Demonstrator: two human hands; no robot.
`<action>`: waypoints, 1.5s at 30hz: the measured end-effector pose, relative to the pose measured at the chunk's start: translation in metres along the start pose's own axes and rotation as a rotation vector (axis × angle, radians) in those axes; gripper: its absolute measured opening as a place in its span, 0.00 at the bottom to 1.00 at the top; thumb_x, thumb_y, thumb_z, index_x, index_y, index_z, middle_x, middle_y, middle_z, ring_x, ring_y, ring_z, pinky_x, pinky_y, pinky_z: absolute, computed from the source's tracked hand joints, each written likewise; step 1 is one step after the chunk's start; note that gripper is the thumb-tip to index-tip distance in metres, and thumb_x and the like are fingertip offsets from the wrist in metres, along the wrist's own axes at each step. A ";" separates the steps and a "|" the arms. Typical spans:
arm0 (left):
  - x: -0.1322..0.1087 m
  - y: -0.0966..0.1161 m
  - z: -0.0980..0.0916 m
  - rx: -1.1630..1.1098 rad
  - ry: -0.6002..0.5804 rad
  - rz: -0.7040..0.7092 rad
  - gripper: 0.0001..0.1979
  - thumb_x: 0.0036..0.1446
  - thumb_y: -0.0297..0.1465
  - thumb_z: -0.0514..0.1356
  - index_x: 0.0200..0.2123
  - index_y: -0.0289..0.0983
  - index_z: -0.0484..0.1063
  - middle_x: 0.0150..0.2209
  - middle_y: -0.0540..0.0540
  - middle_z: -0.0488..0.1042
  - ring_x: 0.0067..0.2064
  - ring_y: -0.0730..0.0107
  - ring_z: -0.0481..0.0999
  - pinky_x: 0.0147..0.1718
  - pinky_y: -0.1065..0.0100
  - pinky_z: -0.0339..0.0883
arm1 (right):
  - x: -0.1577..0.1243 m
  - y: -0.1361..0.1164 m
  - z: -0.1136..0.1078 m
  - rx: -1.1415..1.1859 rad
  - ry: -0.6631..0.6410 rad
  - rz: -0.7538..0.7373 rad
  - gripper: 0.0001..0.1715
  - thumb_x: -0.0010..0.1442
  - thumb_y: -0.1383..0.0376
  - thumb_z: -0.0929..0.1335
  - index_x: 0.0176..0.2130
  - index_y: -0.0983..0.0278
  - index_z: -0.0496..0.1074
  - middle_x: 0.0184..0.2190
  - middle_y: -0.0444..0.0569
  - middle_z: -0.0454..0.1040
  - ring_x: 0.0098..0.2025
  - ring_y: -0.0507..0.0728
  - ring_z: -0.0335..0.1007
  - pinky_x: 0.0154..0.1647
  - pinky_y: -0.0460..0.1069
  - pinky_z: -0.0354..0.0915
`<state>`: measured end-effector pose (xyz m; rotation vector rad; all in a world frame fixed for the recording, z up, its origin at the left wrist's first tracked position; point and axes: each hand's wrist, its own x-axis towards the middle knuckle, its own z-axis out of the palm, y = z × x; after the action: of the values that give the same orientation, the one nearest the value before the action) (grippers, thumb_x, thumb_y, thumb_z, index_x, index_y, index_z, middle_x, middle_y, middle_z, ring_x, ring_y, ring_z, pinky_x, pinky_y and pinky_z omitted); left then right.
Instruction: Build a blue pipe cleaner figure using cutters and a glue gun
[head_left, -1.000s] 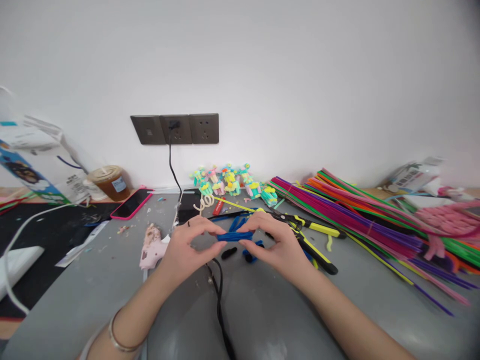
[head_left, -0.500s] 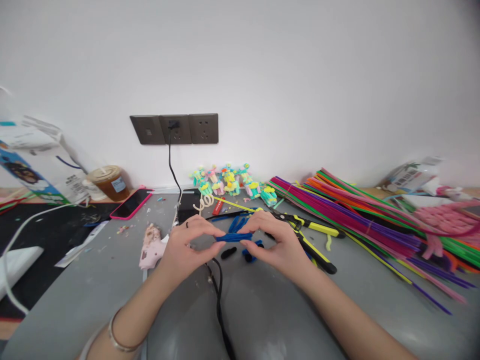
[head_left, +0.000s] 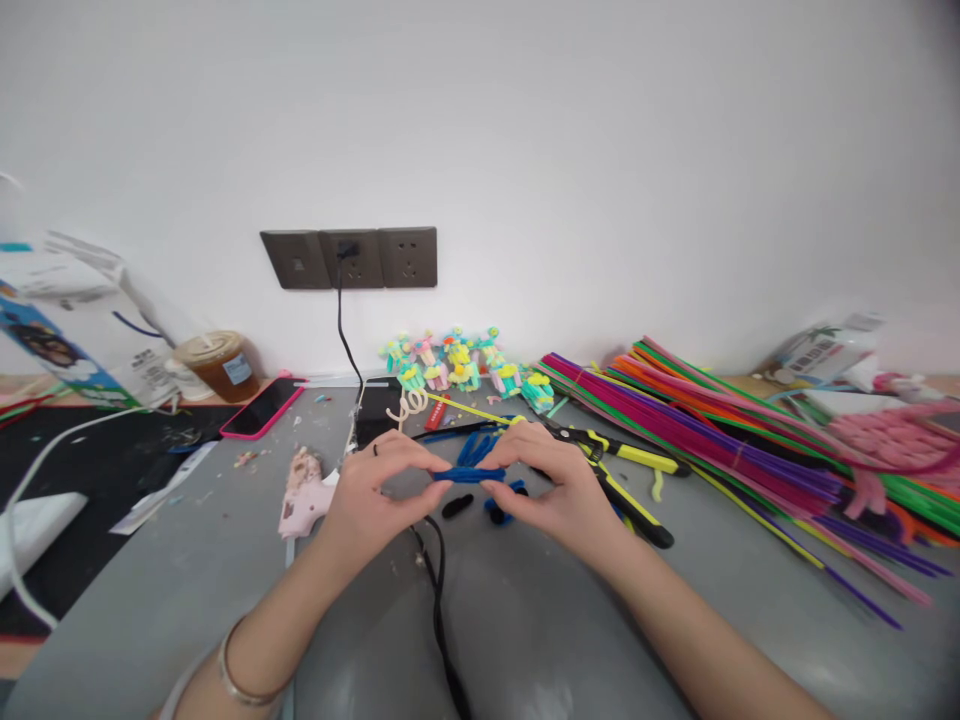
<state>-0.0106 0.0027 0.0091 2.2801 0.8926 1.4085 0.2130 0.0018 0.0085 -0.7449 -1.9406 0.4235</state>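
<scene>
Between my two hands is a short bundle of blue pipe cleaners point(head_left: 469, 475), held level above the grey table. My left hand point(head_left: 379, 490) pinches its left end between thumb and fingers. The right end is pinched the same way by my right hand point(head_left: 551, 485). Behind and below the bundle lie more blue pipe cleaner pieces point(head_left: 472, 447). A small black fuzzy piece point(head_left: 457, 506) and a blue-and-black piece point(head_left: 504, 508) rest on the table just under the hands.
Yellow-and-black pliers point(head_left: 630, 490) and a large heap of coloured pipe cleaners point(head_left: 697, 430) lie to the right. On the left are a pink glue gun point(head_left: 304, 500), a phone point(head_left: 262, 408) and a drink cup point(head_left: 217, 365). Small pastel figures point(head_left: 457, 360) stand by the wall. A black cable point(head_left: 442, 620) runs toward me.
</scene>
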 end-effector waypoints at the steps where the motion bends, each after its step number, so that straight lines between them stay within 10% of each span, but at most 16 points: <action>1: 0.000 0.000 0.000 -0.002 0.002 -0.003 0.07 0.53 0.21 0.67 0.35 0.38 0.79 0.29 0.48 0.80 0.33 0.69 0.77 0.35 0.68 0.71 | 0.000 0.000 0.000 -0.001 0.003 -0.004 0.06 0.58 0.72 0.71 0.33 0.61 0.74 0.28 0.46 0.76 0.32 0.55 0.70 0.38 0.52 0.64; 12: 0.002 0.000 0.000 0.069 -0.056 -0.183 0.06 0.54 0.27 0.67 0.37 0.38 0.79 0.32 0.47 0.80 0.33 0.67 0.78 0.35 0.68 0.73 | -0.002 -0.001 0.004 -0.034 -0.001 0.085 0.06 0.60 0.72 0.68 0.36 0.61 0.71 0.31 0.47 0.75 0.35 0.56 0.70 0.40 0.52 0.64; 45: 0.005 0.004 -0.004 0.064 -0.012 -0.116 0.03 0.53 0.25 0.65 0.33 0.38 0.77 0.31 0.46 0.80 0.33 0.67 0.78 0.35 0.68 0.73 | -0.002 0.005 0.000 -0.092 0.024 0.064 0.06 0.60 0.70 0.71 0.38 0.60 0.72 0.32 0.46 0.76 0.33 0.57 0.70 0.38 0.52 0.62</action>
<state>-0.0109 0.0026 0.0160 2.2408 1.0623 1.3334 0.2151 0.0039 0.0046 -0.8697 -1.9276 0.3649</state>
